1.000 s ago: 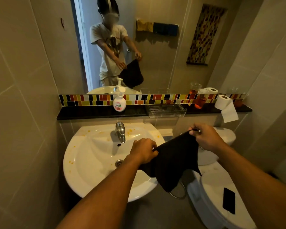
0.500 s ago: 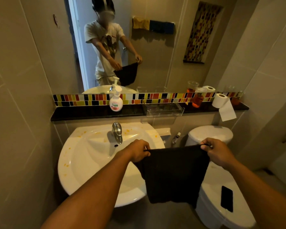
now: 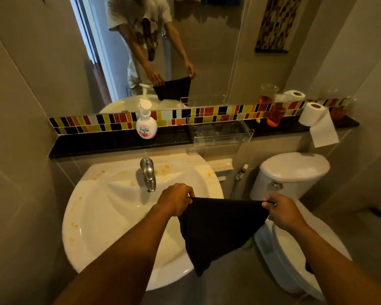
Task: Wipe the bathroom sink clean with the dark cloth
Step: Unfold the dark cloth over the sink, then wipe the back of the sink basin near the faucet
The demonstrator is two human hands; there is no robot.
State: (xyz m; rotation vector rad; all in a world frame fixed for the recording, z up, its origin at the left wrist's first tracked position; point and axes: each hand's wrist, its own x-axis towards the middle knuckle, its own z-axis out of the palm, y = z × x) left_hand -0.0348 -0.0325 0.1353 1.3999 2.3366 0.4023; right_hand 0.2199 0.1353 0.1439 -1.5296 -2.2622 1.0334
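Note:
A white round sink with orange spots along its rim and back ledge fills the lower left. Its metal tap points toward me. I hold the dark cloth stretched by its top corners over the sink's right edge. My left hand pinches the left corner above the basin. My right hand pinches the right corner near the toilet. The cloth hangs down clear of the basin and hides part of the sink's right rim.
A white toilet stands right of the sink, with a spray hose between them. The dark shelf behind carries a soap pump bottle, a clear tray, an orange jar and a toilet roll. A mirror hangs above.
The cloth went from bunched to spread taut between my hands. Both hands lowered and drew nearer to me, and my view tilted down toward the sink.

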